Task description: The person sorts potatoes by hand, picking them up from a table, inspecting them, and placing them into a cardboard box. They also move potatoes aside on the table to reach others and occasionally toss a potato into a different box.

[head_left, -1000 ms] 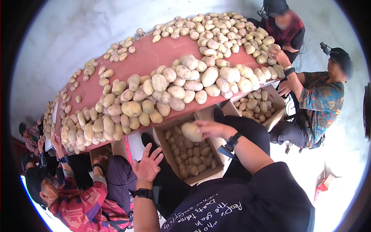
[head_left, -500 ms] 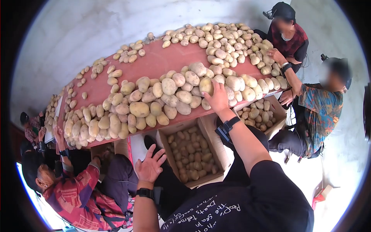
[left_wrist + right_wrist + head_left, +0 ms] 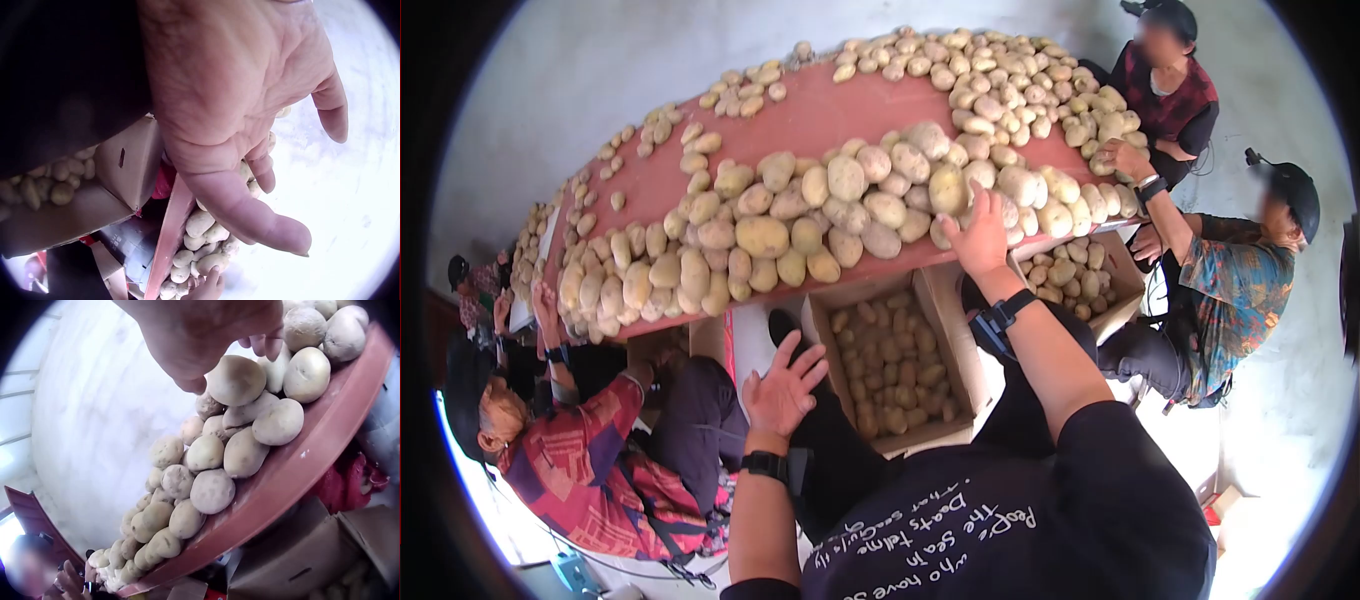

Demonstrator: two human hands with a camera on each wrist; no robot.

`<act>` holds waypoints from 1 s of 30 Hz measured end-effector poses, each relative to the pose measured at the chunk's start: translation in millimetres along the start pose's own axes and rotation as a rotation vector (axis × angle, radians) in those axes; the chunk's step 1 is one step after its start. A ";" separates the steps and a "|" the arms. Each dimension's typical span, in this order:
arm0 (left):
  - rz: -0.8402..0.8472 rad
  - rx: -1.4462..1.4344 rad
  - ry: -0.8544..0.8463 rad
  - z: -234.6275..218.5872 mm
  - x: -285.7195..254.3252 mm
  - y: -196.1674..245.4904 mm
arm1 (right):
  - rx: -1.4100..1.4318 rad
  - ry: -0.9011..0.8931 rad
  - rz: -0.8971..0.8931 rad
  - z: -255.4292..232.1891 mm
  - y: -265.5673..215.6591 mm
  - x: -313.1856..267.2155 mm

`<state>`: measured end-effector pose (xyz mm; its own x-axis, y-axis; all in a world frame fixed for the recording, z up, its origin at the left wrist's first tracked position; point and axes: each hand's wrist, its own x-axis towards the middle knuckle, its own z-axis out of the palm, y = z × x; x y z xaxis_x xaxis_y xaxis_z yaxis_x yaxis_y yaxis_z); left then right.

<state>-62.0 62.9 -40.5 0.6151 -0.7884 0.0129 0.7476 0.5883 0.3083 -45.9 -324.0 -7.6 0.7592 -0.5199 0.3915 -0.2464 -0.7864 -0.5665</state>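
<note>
My right hand (image 3: 982, 242) is at the front of the potato heap, fingers spread, close to a yellowish potato (image 3: 948, 190) on top. In the right wrist view that hand (image 3: 212, 337) hovers over a rounded potato (image 3: 236, 380) with thumb and fingers relaxed, gripping nothing; whether a fingertip touches it I cannot tell. The left hand (image 3: 782, 392) hangs palm up beside the cardboard box (image 3: 965, 370) of smaller potatoes, holding nothing. Its fingers are loosely spread in the left wrist view, where the hand (image 3: 231, 106) fills the upper part.
Potatoes line the front edge of the long red table (image 3: 820, 115) and heap at its far right. Another box of potatoes (image 3: 1068, 275) stands at the right. People sit on both sides; one arm (image 3: 1165, 205) reaches onto the table at the right. A wall (image 3: 700, 40) rises behind.
My right hand has moved from over the box to the heap, where it has let go of the potato it held. The left hand stays raised and empty.
</note>
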 end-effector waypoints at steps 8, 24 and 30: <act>-0.013 -0.003 0.010 2.7 1.0 3.1 | -0.069 0.014 -0.074 14.1 3.2 8.3; 0.015 -0.052 -0.015 -4.8 -9.4 9.6 | 0.226 0.027 -0.075 0.2 -78.0 128.6; 0.002 -0.026 -0.014 -7.6 -10.5 11.7 | -0.291 -0.258 -0.116 38.8 -94.6 191.6</act>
<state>-57.8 79.4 -44.2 0.6130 -0.7896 0.0267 0.7529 0.5940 0.2833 146.2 -336.3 92.9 0.9091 -0.3506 0.2249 -0.2825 -0.9157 -0.2857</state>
